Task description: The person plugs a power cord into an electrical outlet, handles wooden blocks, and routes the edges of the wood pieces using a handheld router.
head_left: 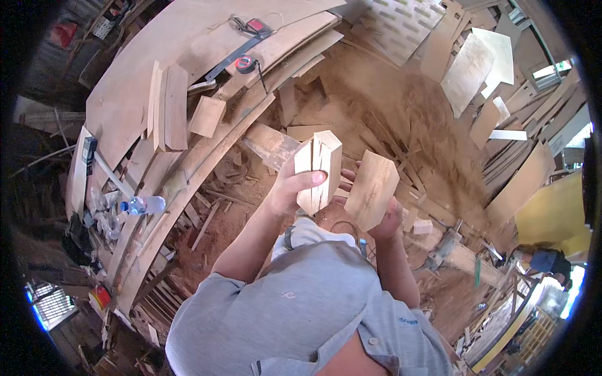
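Observation:
My left hand (pixel 295 188) is closed round a bundle of short wood pieces (pixel 327 166), its thumb across the front and a dark gap between the pieces. Just to the right, my right hand (pixel 387 219) holds a wider short wood block (pixel 371 191), tilted, with dark grain marks on its face. The block hides part of that hand's palm, and its fingertips show at the block's left side. Both lots of wood are held up in front of my chest, a small space apart.
On the curved bench (pixel 125 81) at the left lie stacked boards (pixel 169 106), a small wood block (pixel 208 116), a tape measure (pixel 245 64), a square (pixel 235 55) and a plastic bottle (pixel 144 205). Sawdust and offcuts cover the floor (pixel 401 94). Sheets lean at the right.

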A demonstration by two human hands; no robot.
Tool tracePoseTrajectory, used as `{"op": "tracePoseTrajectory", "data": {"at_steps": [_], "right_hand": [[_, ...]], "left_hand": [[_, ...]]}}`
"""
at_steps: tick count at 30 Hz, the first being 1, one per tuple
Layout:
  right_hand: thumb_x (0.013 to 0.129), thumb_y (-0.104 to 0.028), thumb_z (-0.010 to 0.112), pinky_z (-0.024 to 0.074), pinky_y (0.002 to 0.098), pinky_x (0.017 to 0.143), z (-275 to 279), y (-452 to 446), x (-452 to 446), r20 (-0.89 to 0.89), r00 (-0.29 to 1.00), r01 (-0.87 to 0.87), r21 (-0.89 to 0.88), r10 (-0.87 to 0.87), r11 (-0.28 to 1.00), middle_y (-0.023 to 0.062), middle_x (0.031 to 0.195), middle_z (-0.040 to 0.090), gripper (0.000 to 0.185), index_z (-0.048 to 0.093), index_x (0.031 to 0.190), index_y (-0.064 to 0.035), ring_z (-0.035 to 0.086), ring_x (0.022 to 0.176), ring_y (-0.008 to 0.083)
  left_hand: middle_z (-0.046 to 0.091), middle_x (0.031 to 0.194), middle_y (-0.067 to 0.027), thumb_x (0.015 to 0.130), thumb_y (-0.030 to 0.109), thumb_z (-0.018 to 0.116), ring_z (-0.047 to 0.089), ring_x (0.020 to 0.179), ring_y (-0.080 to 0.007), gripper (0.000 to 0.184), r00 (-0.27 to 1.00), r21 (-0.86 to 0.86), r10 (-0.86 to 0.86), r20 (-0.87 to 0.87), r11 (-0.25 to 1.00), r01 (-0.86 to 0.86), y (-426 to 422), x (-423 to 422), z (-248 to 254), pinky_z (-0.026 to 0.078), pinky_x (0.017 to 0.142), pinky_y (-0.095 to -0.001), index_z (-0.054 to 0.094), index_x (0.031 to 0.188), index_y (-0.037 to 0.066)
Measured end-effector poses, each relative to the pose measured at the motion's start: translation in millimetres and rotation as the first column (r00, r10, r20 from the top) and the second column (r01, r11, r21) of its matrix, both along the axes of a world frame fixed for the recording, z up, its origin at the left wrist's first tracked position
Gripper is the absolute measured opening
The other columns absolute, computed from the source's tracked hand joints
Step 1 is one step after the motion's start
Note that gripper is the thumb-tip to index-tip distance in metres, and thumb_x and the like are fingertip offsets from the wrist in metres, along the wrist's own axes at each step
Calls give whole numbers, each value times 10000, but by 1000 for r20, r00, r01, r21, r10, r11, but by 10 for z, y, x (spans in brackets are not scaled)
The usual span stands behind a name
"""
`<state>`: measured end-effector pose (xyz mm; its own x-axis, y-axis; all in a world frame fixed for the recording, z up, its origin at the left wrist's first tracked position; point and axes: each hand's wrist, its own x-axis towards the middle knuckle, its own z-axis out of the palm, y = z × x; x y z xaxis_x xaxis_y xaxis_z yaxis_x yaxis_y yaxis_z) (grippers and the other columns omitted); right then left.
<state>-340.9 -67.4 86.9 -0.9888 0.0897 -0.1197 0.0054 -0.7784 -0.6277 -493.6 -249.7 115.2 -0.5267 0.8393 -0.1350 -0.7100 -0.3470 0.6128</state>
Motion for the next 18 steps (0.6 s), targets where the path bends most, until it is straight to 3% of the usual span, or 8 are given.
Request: {"op": "tracePoseTrajectory", "data": {"at_steps": [6, 11, 18], "right_hand": [[918, -623, 736, 475, 589, 1218, 0, 15, 84, -50, 998, 20, -58, -23, 998, 334, 1740, 274, 1190, 134, 1734, 0, 468, 1528, 496], [929, -593, 734, 484, 577, 1217, -15, -11, 136, -41, 999, 17, -92, -20, 996, 320, 1729, 321, 1136, 182, 1722, 5, 519, 1498, 468], [960, -607, 694, 526, 515, 1163, 85, -71, 173, 94, 995, 11, 156, -25, 988, 282, 1647, 463, 1045, 273, 1687, 14, 578, 1444, 374]], "left_hand": [[660, 1303, -326, 887, 246, 852, 745, 1136, -417, 1003, 999, -59, 18, 27, 998, -16, 62, 104, 87, 681, 899, -547, 260, 1682, 92], [652, 1296, -245, 888, 240, 866, 731, 1185, -388, 1054, 999, -97, 50, -4, 994, -50, 100, 187, 51, 678, 907, -531, 222, 1703, 64], [649, 1275, -175, 894, 200, 864, 722, 1186, -305, 951, 1000, -75, 23, -14, 997, -24, 99, 271, -62, 673, 884, -466, 314, 1647, 16]]}}
